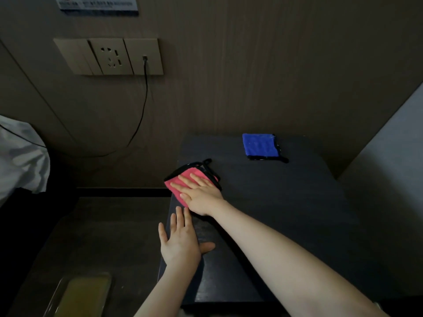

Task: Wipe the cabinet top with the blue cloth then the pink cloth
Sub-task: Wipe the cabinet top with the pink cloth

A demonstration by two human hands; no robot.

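Nearest, the left hand [180, 245] lies flat with fingers spread on the dark cabinet top [286, 202] at 7 o'clock. Just beyond, the right hand [199, 193] presses straight, slightly parted fingers onto the pink cloth [183, 177] at the 9 o'clock edge. Folded, the blue cloth [261, 146] lies at 1 o'clock, well apart.

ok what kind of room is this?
Probably a hotel or guest bedroom: a dark bedside cabinet, white bedding at left, a wall socket panel with a cable plugged in, and a printed notice above.
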